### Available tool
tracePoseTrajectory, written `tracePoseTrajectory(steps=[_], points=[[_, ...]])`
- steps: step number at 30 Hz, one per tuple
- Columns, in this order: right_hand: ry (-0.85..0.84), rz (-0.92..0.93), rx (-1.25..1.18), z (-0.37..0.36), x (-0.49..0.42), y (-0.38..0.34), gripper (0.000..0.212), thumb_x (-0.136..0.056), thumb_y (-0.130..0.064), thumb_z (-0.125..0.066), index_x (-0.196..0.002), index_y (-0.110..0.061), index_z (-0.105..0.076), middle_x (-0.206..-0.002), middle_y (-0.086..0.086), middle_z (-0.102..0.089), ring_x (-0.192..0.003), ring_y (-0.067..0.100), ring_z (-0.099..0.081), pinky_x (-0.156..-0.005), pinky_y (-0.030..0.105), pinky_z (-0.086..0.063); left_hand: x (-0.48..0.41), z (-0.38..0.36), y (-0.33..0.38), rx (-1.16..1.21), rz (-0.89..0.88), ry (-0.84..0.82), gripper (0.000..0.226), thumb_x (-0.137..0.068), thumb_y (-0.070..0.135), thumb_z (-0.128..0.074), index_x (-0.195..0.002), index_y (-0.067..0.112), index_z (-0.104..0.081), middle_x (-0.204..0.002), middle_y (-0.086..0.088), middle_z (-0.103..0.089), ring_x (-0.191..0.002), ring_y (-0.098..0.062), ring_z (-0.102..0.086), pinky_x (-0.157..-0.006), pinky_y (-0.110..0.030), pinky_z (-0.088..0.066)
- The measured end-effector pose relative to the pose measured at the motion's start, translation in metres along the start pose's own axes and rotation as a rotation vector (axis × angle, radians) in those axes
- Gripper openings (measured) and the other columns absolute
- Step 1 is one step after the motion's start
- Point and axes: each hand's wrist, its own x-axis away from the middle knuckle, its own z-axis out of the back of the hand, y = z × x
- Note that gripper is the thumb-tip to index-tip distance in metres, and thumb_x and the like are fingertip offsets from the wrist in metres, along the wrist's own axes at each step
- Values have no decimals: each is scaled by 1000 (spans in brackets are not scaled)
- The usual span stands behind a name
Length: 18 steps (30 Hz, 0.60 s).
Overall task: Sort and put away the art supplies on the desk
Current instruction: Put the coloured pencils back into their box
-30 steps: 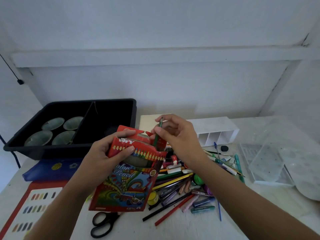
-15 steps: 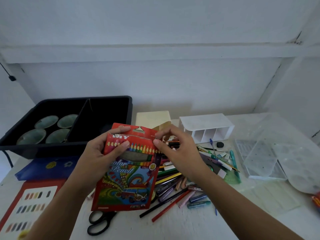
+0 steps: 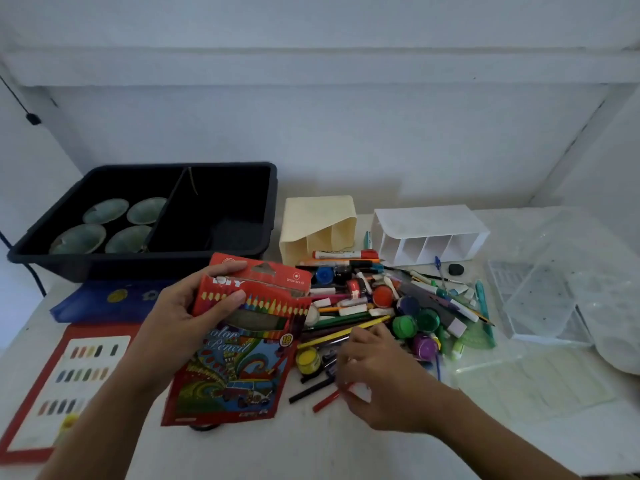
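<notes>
The left hand (image 3: 180,320) grips the pencil box (image 3: 239,358), thumb across its front, tilted over the desk (image 3: 311,452) at near left. The right hand (image 3: 377,375) lies palm-down on the near edge of the pile (image 3: 363,306), fingers curled over pencils. Blur hides whether they pinch one. A tray (image 3: 272,209) sits far left.

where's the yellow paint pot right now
In the head view, the yellow paint pot sits at the supply pile's near left edge, between the colour pencil box held in the left hand and the right hand.
</notes>
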Motion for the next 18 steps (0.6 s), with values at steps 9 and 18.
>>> tracePoseTrajectory(steps=[9, 18], points=[[-11, 58, 226, -24, 4, -4, 23, -87, -18, -71, -106, -31, -69, -99, -11, -58, -95, 15, -45, -77, 35, -40, 11, -4, -6, 5, 27, 24, 46, -81, 41, -73, -127, 46, -65, -114, 18, -69, -100, -21, -76, -69, -42, -64], [306, -189, -353, 11, -3, 5, 14, -99, -36, -50, -105, -31, -62, -101, -24, -55, -104, 5, -49, -91, 33, -41, 12, -1, 0, 40, 5, 79, 49, -79, 43, -74, -127, 46, -65, -117, 13, -70, -102, -23, -75, -69, -43, -64]])
